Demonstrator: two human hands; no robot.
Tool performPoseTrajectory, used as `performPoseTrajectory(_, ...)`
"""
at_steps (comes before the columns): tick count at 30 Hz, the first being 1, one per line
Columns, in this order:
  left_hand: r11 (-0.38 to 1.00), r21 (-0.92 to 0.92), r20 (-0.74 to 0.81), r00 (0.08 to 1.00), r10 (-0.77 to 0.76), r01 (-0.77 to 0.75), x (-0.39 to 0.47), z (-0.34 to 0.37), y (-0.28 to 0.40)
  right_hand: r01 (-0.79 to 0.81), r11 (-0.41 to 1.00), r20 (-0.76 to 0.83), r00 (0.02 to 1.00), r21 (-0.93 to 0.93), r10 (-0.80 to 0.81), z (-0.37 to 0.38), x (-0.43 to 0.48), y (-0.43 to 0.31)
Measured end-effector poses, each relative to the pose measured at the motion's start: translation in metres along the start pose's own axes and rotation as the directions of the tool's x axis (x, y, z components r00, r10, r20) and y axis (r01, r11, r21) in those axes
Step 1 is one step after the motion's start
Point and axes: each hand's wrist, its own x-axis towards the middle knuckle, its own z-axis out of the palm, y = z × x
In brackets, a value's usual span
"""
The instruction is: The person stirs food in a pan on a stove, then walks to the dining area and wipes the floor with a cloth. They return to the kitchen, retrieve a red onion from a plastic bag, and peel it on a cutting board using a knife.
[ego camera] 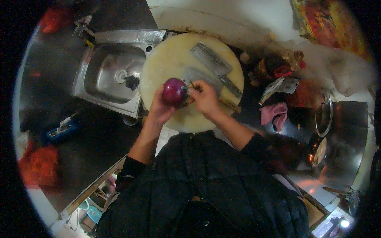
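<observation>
My left hand [160, 104] cups a round, glossy purple eggplant [174, 91] from its left and lower side. The fingers of my right hand [204, 95] pinch the green stem end [188, 89] on the eggplant's right. Both hands are above a thick round cutting board [162, 56], pale yellow in colour. A cleaver [210, 59] lies flat on the board's upper right, its handle pointing down and right. Just below it, a second cleaver [205, 78] rests on the board, partly hidden by my right hand.
Left of the board is a stainless-steel sink [111, 64], with a dark clump [132, 82] near its drain. Bottles and packets [276, 67] crowd the right side, above a pink cloth [273, 114]. A red plastic bag [40, 163] lies far left; a pan lies far right.
</observation>
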Motion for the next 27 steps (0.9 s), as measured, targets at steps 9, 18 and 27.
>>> performPoseTrajectory(9,0.986,-0.165,-0.065,0.997,-0.042,0.031,-0.009,-0.014,0.027,-0.031,0.99,0.108,0.993,-0.137,0.046,-0.046,-0.026,0.002)
performPoseTrajectory(18,0.838,0.512,-0.114,0.952,0.285,-0.189,-0.008,-0.023,0.034,-0.543,0.622,0.118,0.693,-0.564,0.711,-0.188,-0.144,0.123)
performPoseTrajectory(27,-0.138,0.981,0.184,0.899,0.397,-0.14,0.014,-0.014,0.023,-0.47,0.863,-0.136,0.858,0.184,0.496,-0.184,-0.086,0.341)
